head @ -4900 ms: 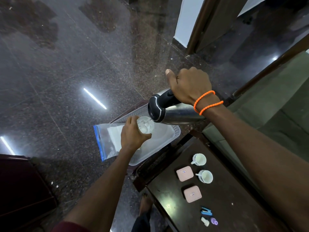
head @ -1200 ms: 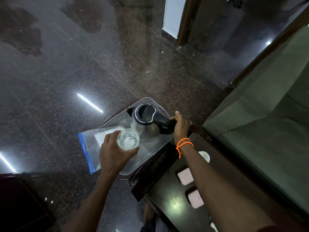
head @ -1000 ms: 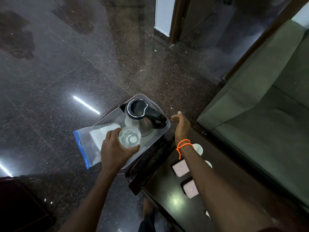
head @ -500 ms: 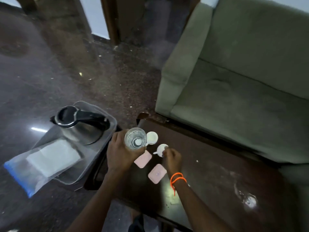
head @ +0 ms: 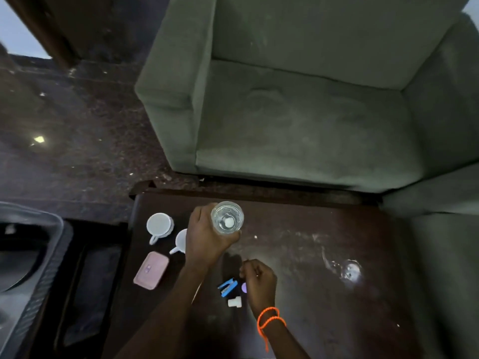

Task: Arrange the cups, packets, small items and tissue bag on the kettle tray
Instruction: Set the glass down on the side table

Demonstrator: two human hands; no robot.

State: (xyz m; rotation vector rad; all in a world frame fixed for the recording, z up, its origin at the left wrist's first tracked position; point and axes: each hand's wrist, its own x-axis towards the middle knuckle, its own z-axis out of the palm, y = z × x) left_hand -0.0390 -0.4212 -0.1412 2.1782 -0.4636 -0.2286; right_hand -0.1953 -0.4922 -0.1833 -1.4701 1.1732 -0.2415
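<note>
Over the dark wooden table [head: 298, 255], person's left hand [head: 207, 239] grips a clear glass [head: 227, 217], fingers wrapped round its side, glass upright with something small and white in the bottom. Right hand [head: 259, 282], orange band on wrist, hovers low at about 5 o'clock from the glass, fingers curled in as if pinching; can't tell whether anything is between them. Just beside it at 9 o'clock lie a blue clip-like item [head: 227, 287], a small purple piece [head: 244, 287] half hidden by the hand, and a small white piece [head: 234, 302] below. Two white cups [head: 159, 225] sit at 9 o'clock from the glass, second one partly behind the left hand. One pink packet [head: 151, 270] visible at 7 o'clock of the cups, flat on the table. Tray [head: 33, 224] only shows as a clear rim at far 9 o'clock, well apart from everything; tissue bag not in view. Green sofa [head: 298, 112] at 12 o'clock. Judgement: step is collecting small items into the glass, so nearly all the arranging is left. To do it well: bring glass down near the pieces, keep it level, pick one piece at a time with fingertip pinch, drop straight over the mouth. Purple piece looks round, may roll; trap it before lifting. Watch the left forearm near the cup.
</note>
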